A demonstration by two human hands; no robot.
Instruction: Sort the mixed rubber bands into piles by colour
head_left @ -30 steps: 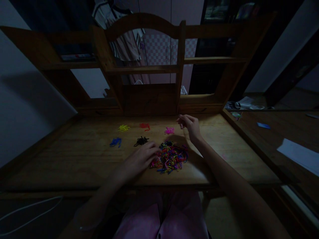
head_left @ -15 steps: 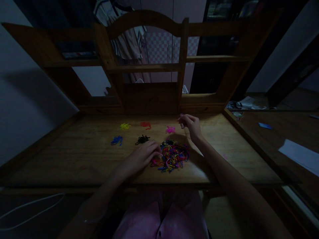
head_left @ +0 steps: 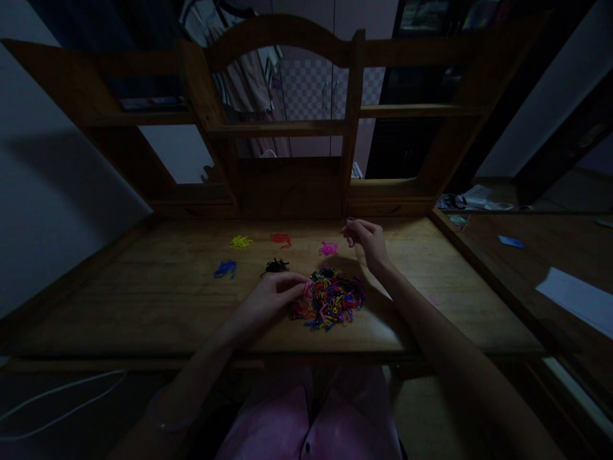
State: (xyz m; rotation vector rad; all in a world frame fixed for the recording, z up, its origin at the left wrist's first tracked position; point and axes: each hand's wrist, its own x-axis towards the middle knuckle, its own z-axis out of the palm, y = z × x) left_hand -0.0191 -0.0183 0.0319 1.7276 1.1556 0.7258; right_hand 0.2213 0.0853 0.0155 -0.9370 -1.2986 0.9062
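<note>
A mixed pile (head_left: 338,299) of small, thin coloured pieces, some looped like little elastic bands, lies on the wooden desk. My left hand (head_left: 275,295) is at the pile's left edge, thumb and forefinger pinched together; pinkish-red bits show at the fingertips, but what they grip is unclear. Behind the pile and to its right, my right hand (head_left: 368,243) is held in a pinch, its contents too small to make out. Just left of it lies a pink heap (head_left: 328,248). A black heap (head_left: 276,266) sits behind my left hand, partly covered by it.
Further left are a red heap (head_left: 281,239), a yellow heap (head_left: 241,242) and a blue heap (head_left: 225,268). A wooden shelf frame (head_left: 282,131) rises at the desk's back. White paper (head_left: 577,300) and a blue card (head_left: 511,241) lie on the surface to the right.
My left hand's fingers have gone from reaching down into the pile to a pinch at its left edge. My right hand stays almost where it was, still pinched.
</note>
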